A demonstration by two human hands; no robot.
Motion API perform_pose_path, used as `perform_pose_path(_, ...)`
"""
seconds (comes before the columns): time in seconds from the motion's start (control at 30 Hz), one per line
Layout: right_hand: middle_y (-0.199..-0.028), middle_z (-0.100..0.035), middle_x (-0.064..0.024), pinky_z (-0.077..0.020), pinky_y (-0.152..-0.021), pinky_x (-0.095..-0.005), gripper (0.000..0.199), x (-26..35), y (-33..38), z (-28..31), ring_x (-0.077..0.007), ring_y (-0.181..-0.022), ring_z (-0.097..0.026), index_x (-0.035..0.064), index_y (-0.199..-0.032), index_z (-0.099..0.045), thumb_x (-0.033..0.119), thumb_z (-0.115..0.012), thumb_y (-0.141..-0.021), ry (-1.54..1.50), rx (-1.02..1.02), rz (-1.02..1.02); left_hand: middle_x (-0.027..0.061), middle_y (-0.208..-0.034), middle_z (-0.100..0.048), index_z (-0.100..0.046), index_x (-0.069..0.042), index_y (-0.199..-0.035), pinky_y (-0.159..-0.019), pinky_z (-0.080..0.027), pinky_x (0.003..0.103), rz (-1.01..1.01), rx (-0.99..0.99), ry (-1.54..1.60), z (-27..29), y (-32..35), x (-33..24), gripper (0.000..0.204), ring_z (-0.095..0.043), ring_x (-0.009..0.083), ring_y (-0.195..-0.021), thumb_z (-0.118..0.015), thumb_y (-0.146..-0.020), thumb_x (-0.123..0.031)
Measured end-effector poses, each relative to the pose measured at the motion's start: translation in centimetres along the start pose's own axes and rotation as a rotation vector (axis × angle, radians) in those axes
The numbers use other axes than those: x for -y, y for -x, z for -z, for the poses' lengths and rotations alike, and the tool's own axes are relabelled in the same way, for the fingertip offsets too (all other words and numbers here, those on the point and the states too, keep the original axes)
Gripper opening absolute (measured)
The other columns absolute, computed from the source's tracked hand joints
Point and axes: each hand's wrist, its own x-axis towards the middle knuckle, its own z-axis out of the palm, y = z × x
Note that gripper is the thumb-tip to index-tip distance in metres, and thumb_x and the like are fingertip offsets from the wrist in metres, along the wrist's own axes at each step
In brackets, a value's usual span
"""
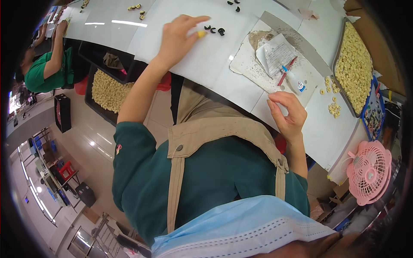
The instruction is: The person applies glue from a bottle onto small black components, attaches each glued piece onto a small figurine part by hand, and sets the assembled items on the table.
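Note:
My left hand (177, 41) is over the white tabletop (206, 60), its index finger stretched out and its thumb apart from it. Something yellow (201, 34) covers or sits at the thumb tip; which of the two, I cannot tell. Several small curved black pieces (213, 30) lie just right of that thumb. Near the table's front edge, my right hand (289, 112) is raised with thumb and fingertips brought together. Whatever is between them, if anything, is too small to see. Beyond it, a white glue bottle (296, 81) and a red pen (287, 72) lie on a stained board (247, 64).
A written paper sheet (277, 53) lies on the board. At right are loose pale-yellow pieces (334, 107), a tray (334, 69) full of them, a blue tray (373, 114) and a pink fan (369, 172). Another filled tray (88, 96) and a co-worker in green (45, 69) are at left.

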Motion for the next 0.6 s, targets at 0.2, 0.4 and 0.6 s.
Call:
perform_pose_path(0.2, -0.078, -0.063, -0.0101, -0.0482, -0.063, -0.0258, 0.017, 0.4, 0.0, 0.8, -0.0201, -0.071, -0.061, 0.0005, -0.083, -0.063, -0.005, -0.067, -0.068, 0.03, 0.017, -0.011, 0.0013, -0.084, -0.055, -0.063, -0.006, -0.09, -0.07, -0.042, 0.023, 0.076, 0.427, 0.228, 0.1, -2.3, 0.0, 0.015, -0.053, 0.0127, -0.08, -0.064, -0.075, -0.006)
perform_pose_path(0.4, -0.081, -0.064, -0.0084, -0.0473, -0.067, -0.0271, 0.012, -1.3, -1.3, 2.3, -0.0213, -0.074, -0.061, 0.0014, -0.085, -0.063, 0.0, -0.065, -0.073, 0.297, -0.143, -0.17, 0.0011, -0.087, -0.057, -0.061, -0.005, -0.089, -0.075, -0.043, 0.025, 0.069, 0.473, 0.274, 1.1, -2.9, 0.3, 0.014, -0.054, 0.013, -0.081, -0.062, -0.075, -0.005)
perform_pose_path(0.6, -0.097, -0.059, -0.0085, -0.0446, -0.068, -0.0261, 0.028, -3.1, -1.2, 2.9, -0.0189, -0.086, -0.057, 0.0054, -0.103, -0.061, 0.015, -0.067, -0.077, 0.453, -0.129, -0.33, 0.0073, -0.089, -0.058, -0.062, -0.007, -0.092, -0.074, -0.045, 0.028, 0.124, 0.221, 0.183, 0.1, -1.2, -0.8, 0.02, -0.057, 0.0197, -0.084, -0.064, -0.072, -0.006)
